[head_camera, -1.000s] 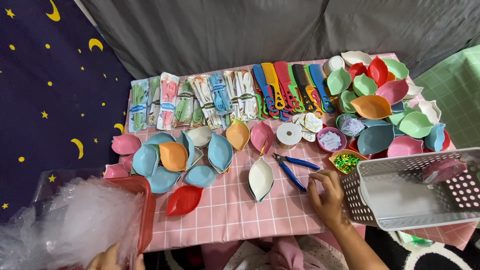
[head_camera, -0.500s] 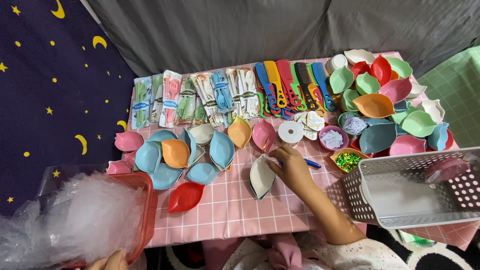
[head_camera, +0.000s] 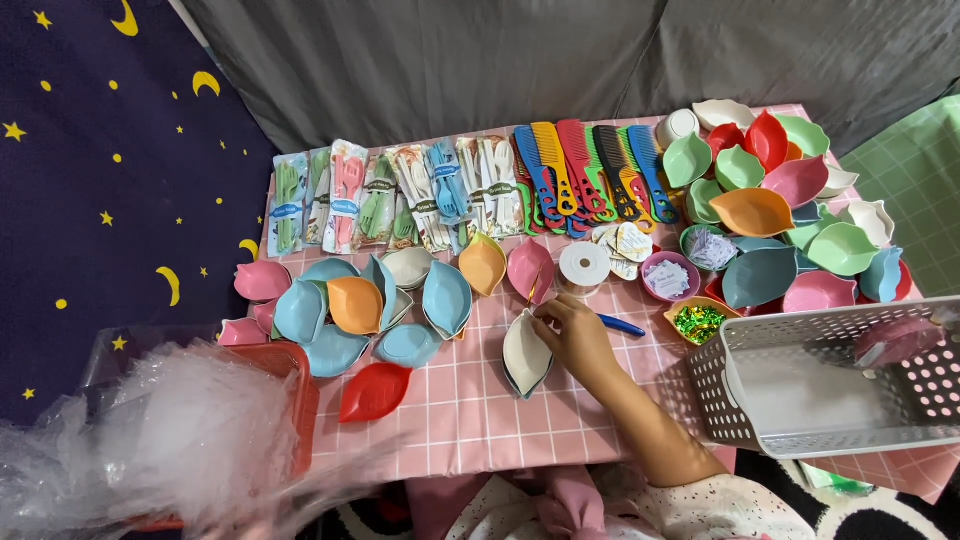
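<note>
Fingertips of your right hand (head_camera: 578, 338) pinch the upper rim of a cream leaf-shaped dish (head_camera: 526, 353), which lies near the middle of the table (head_camera: 470, 410) on its pink checked cloth, just below a pink leaf dish (head_camera: 529, 268) and left of a roll of white tape (head_camera: 584, 267). The dish looks like light, stiff plastic with a smooth, slippery bowl, so the thin rim near its pointed tip, where your grip is closed now, seems the surest hold; judged from its shape, it should lift with little effort and bear a bump. Blue-handled pliers (head_camera: 622, 325) poke out from behind your hand. A red leaf dish (head_camera: 374, 391) lies to the left, a white perforated basket (head_camera: 830, 378) sits at the right edge, and combs (head_camera: 590, 178) and packs of cutlery (head_camera: 400, 195) line the far side. Your left hand is out of sight behind a heap of clear plastic bags (head_camera: 170, 440) over a red tray (head_camera: 300, 400), so its grip cannot be judged. Half a second ago your right hand hovered higher, over the pliers; it has since dropped leftward onto the cream dish, which has not moved.
</note>
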